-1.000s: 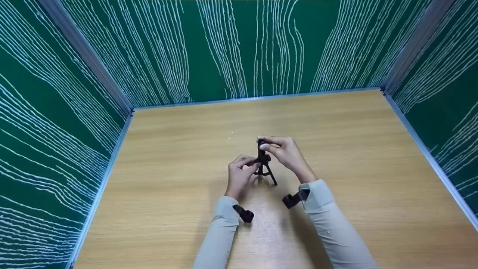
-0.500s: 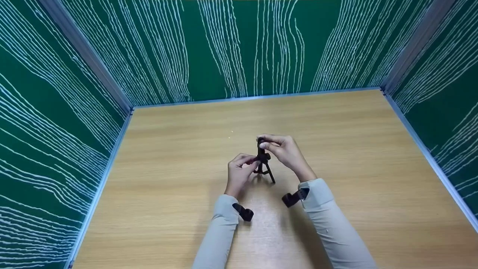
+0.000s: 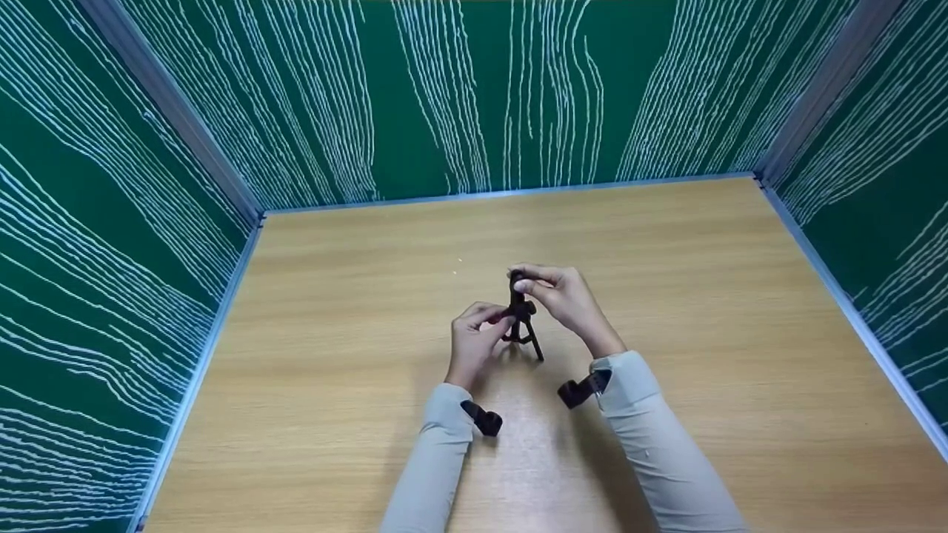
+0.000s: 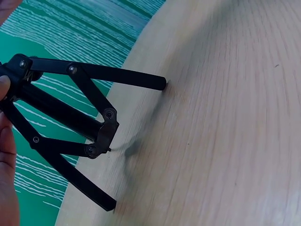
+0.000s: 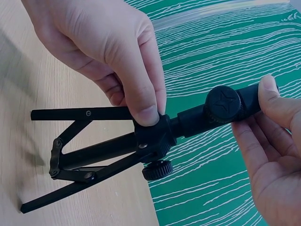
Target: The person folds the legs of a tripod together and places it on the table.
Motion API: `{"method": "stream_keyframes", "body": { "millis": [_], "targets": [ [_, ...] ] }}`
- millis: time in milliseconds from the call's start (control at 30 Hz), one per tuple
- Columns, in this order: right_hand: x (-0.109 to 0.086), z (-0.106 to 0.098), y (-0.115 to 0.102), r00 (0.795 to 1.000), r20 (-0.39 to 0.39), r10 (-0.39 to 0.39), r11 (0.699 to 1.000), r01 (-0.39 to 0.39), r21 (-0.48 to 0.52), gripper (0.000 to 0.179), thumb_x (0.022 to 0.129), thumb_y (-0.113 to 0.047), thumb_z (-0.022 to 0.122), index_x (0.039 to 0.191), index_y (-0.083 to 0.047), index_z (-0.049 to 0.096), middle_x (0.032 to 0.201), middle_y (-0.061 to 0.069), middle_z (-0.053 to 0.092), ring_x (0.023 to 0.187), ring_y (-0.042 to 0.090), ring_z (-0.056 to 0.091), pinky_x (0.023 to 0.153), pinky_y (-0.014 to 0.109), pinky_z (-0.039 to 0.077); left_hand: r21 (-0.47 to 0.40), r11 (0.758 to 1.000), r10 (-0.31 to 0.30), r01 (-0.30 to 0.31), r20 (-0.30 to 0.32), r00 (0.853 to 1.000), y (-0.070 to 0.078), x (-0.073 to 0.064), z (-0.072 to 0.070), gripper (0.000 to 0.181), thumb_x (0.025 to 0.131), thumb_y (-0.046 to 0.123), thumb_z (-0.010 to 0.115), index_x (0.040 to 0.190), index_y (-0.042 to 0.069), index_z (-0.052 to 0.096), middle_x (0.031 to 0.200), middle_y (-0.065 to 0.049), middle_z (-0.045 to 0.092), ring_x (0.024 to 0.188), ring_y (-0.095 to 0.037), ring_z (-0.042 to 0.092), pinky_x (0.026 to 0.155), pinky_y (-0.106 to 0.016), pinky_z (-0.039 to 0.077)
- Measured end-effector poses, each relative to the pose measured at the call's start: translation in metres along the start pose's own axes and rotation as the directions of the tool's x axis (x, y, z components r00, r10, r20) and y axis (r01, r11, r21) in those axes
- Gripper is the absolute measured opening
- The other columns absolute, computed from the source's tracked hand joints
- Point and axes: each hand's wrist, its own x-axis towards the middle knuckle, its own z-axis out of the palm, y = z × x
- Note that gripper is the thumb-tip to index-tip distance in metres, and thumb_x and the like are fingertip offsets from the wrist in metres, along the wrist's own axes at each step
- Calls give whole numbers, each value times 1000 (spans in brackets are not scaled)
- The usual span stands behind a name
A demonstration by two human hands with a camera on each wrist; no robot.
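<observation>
While the black tripod (image 5: 108,148) is standing upright between the hands, near the middle of the desk (image 3: 333,333), the left hand (image 3: 472,344) is pinching its hub (image 5: 158,134), fingers closed on it, and the right hand (image 3: 566,300) is gripping the top of its post (image 5: 190,123), fingers curled round. For good work, the lower grip should be bracing the hub firmly and the upper one guiding the post along its own line, never dragging it sideways. Whether the feet are touching the wood, I cannot tell. Counting up, we're seeing one tripod, two hands, two knobs (image 5: 223,103), two sleeves (image 3: 444,437), two wrist cameras (image 3: 574,394); two legs (image 5: 56,193) are showing plainly, a third possibly hiding.
</observation>
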Motion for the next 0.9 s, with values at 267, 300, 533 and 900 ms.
{"method": "stream_keyframes", "body": {
  "millis": [267,300,533,900],
  "targets": [
    [1,1,2,999,-18,-45,999,45,-13,28,88,-12,68,114,-3,70,114,15,70,107,22,64,91,26,52,13,1000,3,-3,-2,1000,0,1,-1,13,78,-4,74,90,-8,73,86,-20,68,76,-6,59,75,-27,52],
    [1,1,2,999,-19,-47,999,46,-14,28,89,-12,68,115,-3,70,113,15,70,107,21,64,90,24,52,9,1000,2,-2,-2,1000,0,1,-1,13,78,-4,74,90,-8,73,86,-21,68,76,-6,59,75,-27,52],
    [-1,4,2,999,-29,-32,999,33,31,27,89,-10,67,115,-2,69,113,16,70,104,19,64,87,20,52,-18,1000,-9,9,9,1000,-1,2,-1,14,78,-6,72,92,-11,71,87,-22,67,76,-3,59,74,-19,51],
    [-2,5,4,999,-39,-6,997,9,82,28,90,-8,66,116,-1,68,115,18,68,98,8,64,82,16,52,-49,998,-50,50,19,999,-35,7,4,18,79,-4,73,96,-8,71,94,-22,67,78,-2,58,76,-19,52]
  ]
}}
